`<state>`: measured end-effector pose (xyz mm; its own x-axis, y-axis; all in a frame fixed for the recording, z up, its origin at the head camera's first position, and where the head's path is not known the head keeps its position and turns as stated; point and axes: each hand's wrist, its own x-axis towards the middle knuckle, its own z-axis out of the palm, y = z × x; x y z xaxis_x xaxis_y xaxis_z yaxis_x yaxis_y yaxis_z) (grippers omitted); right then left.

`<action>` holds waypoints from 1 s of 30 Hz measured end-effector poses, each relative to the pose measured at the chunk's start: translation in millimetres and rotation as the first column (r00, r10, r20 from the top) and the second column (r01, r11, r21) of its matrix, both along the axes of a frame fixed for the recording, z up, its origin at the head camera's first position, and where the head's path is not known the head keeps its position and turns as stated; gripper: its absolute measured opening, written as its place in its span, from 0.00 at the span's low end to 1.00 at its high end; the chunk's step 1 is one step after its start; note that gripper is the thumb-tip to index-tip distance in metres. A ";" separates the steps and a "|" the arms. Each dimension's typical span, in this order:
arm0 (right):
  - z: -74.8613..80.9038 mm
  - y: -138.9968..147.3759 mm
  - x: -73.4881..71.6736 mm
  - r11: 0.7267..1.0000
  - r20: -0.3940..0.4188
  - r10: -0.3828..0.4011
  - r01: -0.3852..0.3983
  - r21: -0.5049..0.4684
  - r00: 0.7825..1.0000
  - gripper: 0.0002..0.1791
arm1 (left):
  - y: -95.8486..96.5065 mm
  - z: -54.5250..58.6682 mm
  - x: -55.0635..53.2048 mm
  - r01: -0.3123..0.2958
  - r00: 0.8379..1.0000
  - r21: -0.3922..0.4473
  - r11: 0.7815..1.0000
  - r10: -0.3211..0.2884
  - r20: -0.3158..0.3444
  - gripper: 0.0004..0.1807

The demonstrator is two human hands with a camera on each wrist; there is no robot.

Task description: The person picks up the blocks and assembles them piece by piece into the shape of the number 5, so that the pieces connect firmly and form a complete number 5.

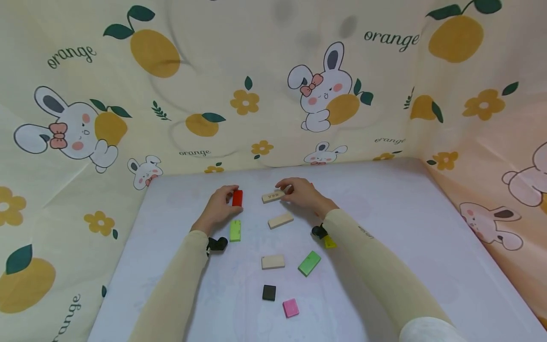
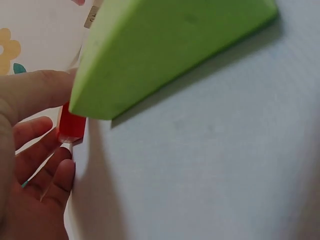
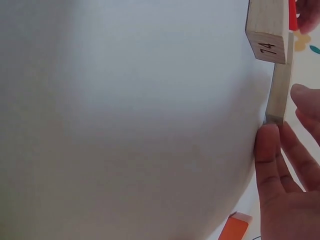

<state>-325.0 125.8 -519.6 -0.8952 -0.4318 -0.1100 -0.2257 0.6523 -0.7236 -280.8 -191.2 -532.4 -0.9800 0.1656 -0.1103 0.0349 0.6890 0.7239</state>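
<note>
My left hand [image 1: 219,205] holds a small red block [image 1: 237,198] at the far left of the table, thumb at its near end and fingers by its far end. In the left wrist view a green block [image 2: 165,55] in front covers part of the red block [image 2: 72,122] and the thumb's tip. To the right, my right hand [image 1: 301,194] has its fingers curved round the right end of a flat wooden block [image 1: 271,196] with dark marks on top. Fingertips sit right at that wooden block's [image 3: 280,95] end in the right wrist view.
Nearer lie another wooden block [image 1: 280,220], a light green block [image 1: 235,231], a third wooden block [image 1: 273,261], a green block [image 1: 309,263], a black block [image 1: 269,292] and a pink block [image 1: 291,308]. My right wrist partly covers a yellow block [image 1: 329,242]. An orange block [image 3: 234,228] lies beside the right hand.
</note>
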 end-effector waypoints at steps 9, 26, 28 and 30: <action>-4.6 -2.7 0.1 1.000 0.001 -0.028 0.028 -0.005 1.000 0.21 | -1.2 0.5 -1.8 0.016 1.000 0.003 1.000 -0.016 -0.026 0.40; -9.0 -4.8 -0.7 0.997 -0.033 -0.063 0.064 0.031 0.997 0.15 | 2.1 0.1 -4.3 0.016 0.999 -0.015 1.000 -0.016 -0.049 0.37; -8.9 -4.8 -0.6 0.998 -0.036 -0.063 0.064 0.028 0.997 0.15 | 2.6 0.6 -4.3 0.012 0.999 -0.016 1.000 -0.013 -0.047 0.37; -8.7 -4.8 0.1 0.997 -0.035 -0.068 0.069 0.019 0.997 0.15 | 3.3 1.3 -4.5 0.013 0.999 -0.017 1.000 -0.014 -0.040 0.37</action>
<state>-324.9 121.0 -528.3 -0.9260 -0.3674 -0.0864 -0.2047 0.6812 -0.7029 -285.3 -188.0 -531.0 -0.9814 0.1774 -0.0736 0.0734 0.7003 0.7101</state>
